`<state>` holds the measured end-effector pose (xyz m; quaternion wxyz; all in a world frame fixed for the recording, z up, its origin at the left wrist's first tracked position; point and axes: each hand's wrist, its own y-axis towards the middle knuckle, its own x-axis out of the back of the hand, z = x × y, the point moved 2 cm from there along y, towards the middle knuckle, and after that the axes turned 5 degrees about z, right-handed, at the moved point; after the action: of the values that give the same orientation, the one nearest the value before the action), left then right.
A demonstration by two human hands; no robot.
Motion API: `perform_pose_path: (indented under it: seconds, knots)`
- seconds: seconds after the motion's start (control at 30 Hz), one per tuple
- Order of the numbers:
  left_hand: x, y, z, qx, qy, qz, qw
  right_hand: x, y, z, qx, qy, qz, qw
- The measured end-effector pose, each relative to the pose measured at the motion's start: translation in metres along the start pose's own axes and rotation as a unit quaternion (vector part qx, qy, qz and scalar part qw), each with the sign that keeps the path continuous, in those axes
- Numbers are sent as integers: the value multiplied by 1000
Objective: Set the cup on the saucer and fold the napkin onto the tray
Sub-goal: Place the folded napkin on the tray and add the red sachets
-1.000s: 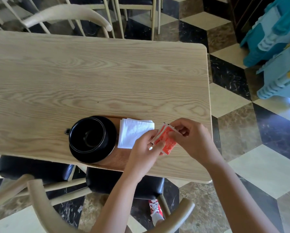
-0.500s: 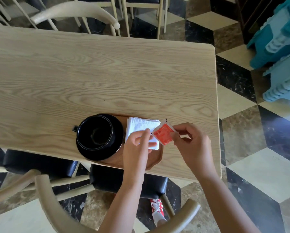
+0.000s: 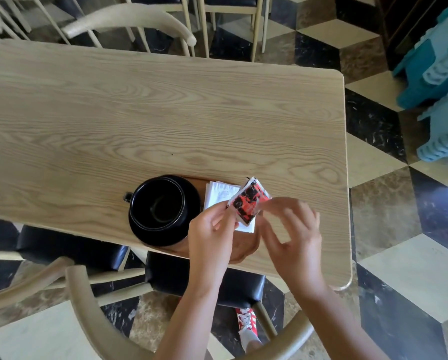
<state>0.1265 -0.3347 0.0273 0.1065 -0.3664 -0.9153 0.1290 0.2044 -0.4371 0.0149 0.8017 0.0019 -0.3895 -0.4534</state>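
Hands (image 3: 254, 229) over tray's (image 3: 243, 252) near edge

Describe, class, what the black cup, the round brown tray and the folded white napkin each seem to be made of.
The black cup looks like glazed ceramic: a soft sheen rings its rim. The round brown tray seems to be wood with a smooth finish: warm colour, raised lip. The folded white napkin looks like thin matte paper, its layered edges showing, though fine cloth cannot be ruled out.

Glossy black cup (image 3: 157, 203), matt grained wood table (image 3: 139, 113), white paper napkin (image 3: 217, 194)
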Motion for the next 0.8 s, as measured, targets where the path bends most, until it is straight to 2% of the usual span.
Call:
perform_pose_path:
  seconds: [0.03, 0.1, 0.17, 0.2, 0.3, 0.53, 0.6, 0.7, 0.8]
  knots:
    - [4, 1, 0, -7, 11, 5, 1000, 3, 4, -2, -50, 17, -6, 999]
    - [11, 2, 0, -10, 31, 21, 999, 7, 15, -10, -161, 97, 44, 981]
    - [18, 2, -5, -14, 43, 39, 998, 9, 24, -13, -247, 205, 124, 939]
    - [21, 1, -9, -18, 46, 47, 998, 11, 27, -10, -262, 229, 150, 925]
    - [30, -2, -24, -35, 70, 56, 995, 21, 31, 8, -258, 237, 174, 920]
    - [45, -6, -60, -85, 123, 46, 988, 42, 44, 54, -238, 262, 142, 924]
    - [51, -6, -65, -79, 104, 34, 991, 42, 44, 61, -239, 256, 125, 928]
    - [61, -8, -63, -39, 12, 49, 998, 39, 40, 68, -273, 282, 93, 915]
    - [72, -10, -51, 1, -3, 67, 998, 29, 29, 70, -305, 308, 87, 897]
